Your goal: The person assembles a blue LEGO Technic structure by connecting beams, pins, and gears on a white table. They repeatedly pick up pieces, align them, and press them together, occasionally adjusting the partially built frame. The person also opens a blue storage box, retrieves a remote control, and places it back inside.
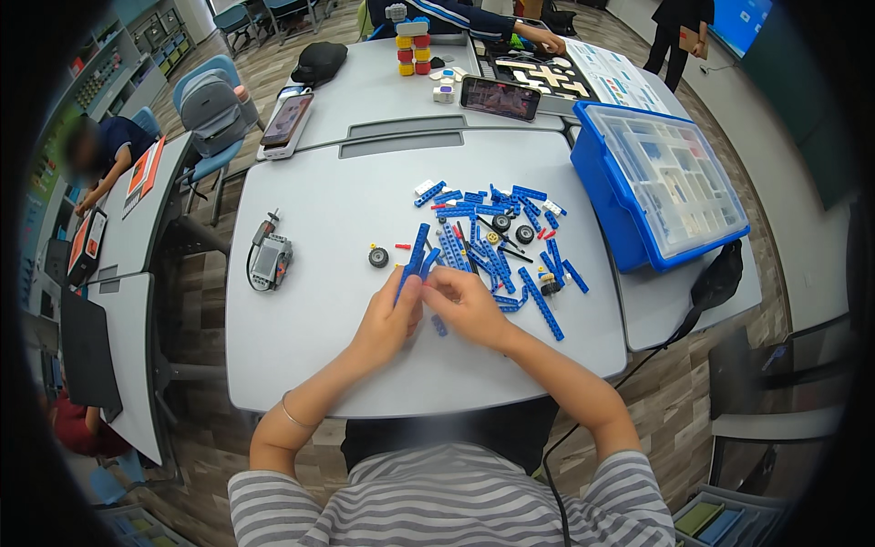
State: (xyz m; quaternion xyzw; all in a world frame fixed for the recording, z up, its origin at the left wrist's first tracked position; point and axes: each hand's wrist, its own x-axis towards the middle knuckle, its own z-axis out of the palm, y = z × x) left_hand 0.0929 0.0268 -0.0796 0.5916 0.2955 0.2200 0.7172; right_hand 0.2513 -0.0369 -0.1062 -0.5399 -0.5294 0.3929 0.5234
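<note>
My left hand (387, 321) is closed on a long blue toy building beam (417, 251), which points away from me over the table. My right hand (471, 305) meets it with pinched fingers, at a second, shorter blue beam (430, 263) beside the long one. A speck of red shows between the fingertips; what it is I cannot make out. Just beyond my hands lies a loose pile of blue beams (542, 305), with black wheels (525, 234), small red pegs and white pieces among them. A single small wheel (378, 258) lies to the left of my hands.
A grey motor block (271, 258) with a cable lies on the left of the white table (310, 346). At right stands a blue storage box (629, 205) with a clear lid. Phones (499, 98), a black cap (319, 64) and another person's hand (540, 38) are at the far table.
</note>
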